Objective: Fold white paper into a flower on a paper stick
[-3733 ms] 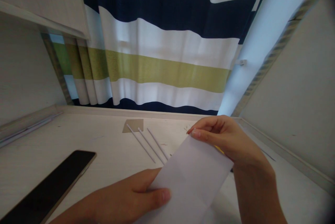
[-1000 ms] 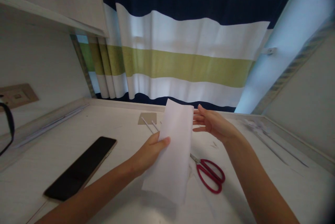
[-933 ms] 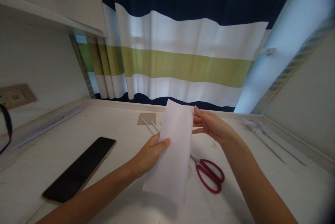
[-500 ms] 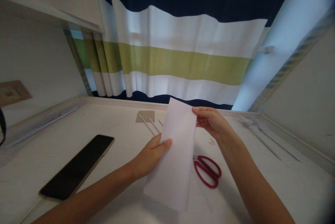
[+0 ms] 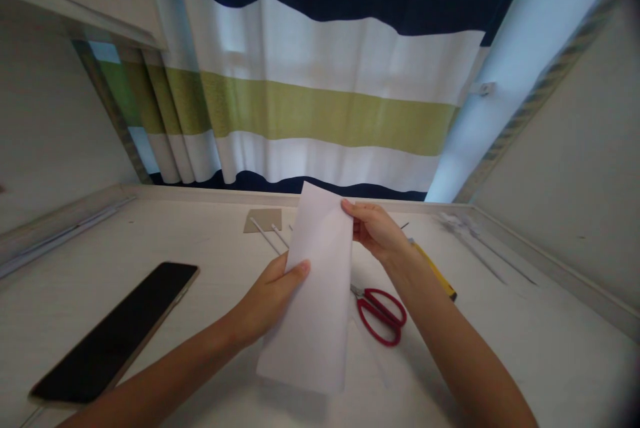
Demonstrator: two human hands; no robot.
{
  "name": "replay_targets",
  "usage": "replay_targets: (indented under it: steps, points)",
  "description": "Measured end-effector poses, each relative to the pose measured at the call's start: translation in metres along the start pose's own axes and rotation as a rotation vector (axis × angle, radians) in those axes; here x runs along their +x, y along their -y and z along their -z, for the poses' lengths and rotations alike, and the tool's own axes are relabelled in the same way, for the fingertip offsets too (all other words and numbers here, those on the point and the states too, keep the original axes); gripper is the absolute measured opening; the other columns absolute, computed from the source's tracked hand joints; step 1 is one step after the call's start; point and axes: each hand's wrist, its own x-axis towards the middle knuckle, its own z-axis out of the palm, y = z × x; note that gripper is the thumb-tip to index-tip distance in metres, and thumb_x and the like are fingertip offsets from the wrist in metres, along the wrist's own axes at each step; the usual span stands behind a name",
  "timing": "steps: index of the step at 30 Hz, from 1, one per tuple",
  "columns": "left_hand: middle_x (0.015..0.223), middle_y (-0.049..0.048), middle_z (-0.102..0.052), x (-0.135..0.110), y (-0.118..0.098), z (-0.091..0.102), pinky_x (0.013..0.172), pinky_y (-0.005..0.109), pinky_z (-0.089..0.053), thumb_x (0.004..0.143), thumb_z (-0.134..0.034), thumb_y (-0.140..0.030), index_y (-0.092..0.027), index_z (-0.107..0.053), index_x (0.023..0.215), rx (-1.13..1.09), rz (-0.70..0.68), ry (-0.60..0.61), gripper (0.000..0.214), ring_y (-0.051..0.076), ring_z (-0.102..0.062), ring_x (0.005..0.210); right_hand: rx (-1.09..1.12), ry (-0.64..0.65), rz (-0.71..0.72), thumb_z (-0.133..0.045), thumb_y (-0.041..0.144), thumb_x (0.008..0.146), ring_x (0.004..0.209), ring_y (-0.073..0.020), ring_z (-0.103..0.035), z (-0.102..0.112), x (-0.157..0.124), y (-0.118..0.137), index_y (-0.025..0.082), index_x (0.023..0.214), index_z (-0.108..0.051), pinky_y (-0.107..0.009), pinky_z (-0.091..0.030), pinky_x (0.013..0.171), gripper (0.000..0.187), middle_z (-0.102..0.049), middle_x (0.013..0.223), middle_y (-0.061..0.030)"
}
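Observation:
A folded sheet of white paper [image 5: 320, 308] is held up above the white desk, its long side running away from me. My left hand [image 5: 267, 295] grips its left edge, thumb on top and the other fingers hidden beneath. At the top right corner my right hand [image 5: 375, 228] pinches the paper between thumb and fingers. Red-handled scissors [image 5: 383, 316] lie on the desk just right of the paper, their blades partly hidden by it. Beyond the left hand, thin white sticks [image 5: 265, 235] rest partly on a small grey-beige card [image 5: 250, 221].
A black-screened phone [image 5: 117, 335] with a cable lies at the left. Behind my right forearm is a yellow tool [image 5: 434, 269], partly covered. Thin dark-stemmed pieces [image 5: 485, 255] lie at the far right. Rolled or flat white sheets [image 5: 65, 235] line the left wall; a striped curtain [image 5: 320, 108] hangs behind.
The view has shifted to the right, so things appear further left. The yellow tool now shows behind my right forearm. Both hands keep their hold on the paper.

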Motion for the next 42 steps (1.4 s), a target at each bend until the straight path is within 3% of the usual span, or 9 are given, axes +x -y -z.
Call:
replay_targets:
  steps: [15, 34, 42]
  points:
    - [0.071, 0.0034, -0.065, -0.001, -0.005, -0.002, 0.054, 0.025, -0.044, 0.074, -0.055, -0.038, -0.013, -0.049, 0.112, 0.041, 0.046, -0.051, 0.046, 0.017, -0.059, 0.059, 0.013, -0.100, 0.149, -0.057, 0.050, 0.066, 0.041, -0.0054, -0.043, -0.012, 0.000, -0.009, 0.016, 0.052, -0.051, -0.018, -0.035, 0.043, 0.037, -0.052, 0.046, 0.0046]
    - [0.076, 0.0028, -0.066, 0.007, -0.003, 0.006, 0.059, 0.026, -0.045, 0.077, -0.052, -0.038, -0.016, -0.047, 0.115, 0.076, -0.014, -0.106, 0.044, 0.018, -0.060, 0.063, -0.048, 0.020, -0.017, -0.063, 0.045, 0.063, 0.051, -0.0113, -0.055, -0.014, 0.001, -0.015, 0.012, 0.058, -0.060, -0.023, -0.046, 0.049, 0.034, -0.064, 0.060, -0.0059]
    - [0.080, 0.0056, -0.065, 0.012, 0.004, 0.009, 0.057, 0.025, -0.044, 0.077, -0.053, -0.035, -0.012, -0.045, 0.116, -0.009, -0.098, -0.088, 0.046, 0.017, -0.059, 0.062, -0.088, 0.036, -0.043, -0.061, 0.044, 0.067, 0.056, -0.0103, -0.057, -0.015, 0.001, -0.019, 0.012, 0.064, -0.063, -0.022, -0.046, 0.053, 0.032, -0.066, 0.065, -0.0056]
